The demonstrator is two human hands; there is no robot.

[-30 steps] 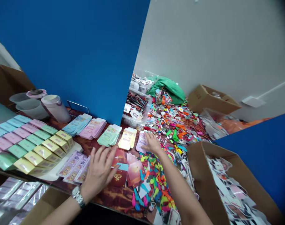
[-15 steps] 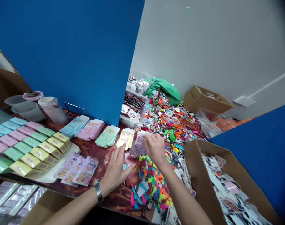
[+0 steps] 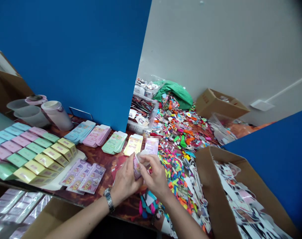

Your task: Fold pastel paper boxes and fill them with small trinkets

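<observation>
Two hands close on one small pink paper packet (image 3: 137,168) above a dark wood-grain table (image 3: 106,159). The left hand (image 3: 124,181), under a steel wristwatch (image 3: 108,199), curls round its lower edge; the right hand (image 3: 154,176) pinches its upper side between thumb and fingertips. Support from both sides suits thin paper. Lilac printed packets (image 3: 82,177) lie just left.

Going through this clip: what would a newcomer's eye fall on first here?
First comes the sprawling heap of brightly coloured paper scraps beyond the hands, at right. To the left lie neat rows of pastel paper packets. At centre, the left hand and right hand pinch a small pink packet between them.
</observation>
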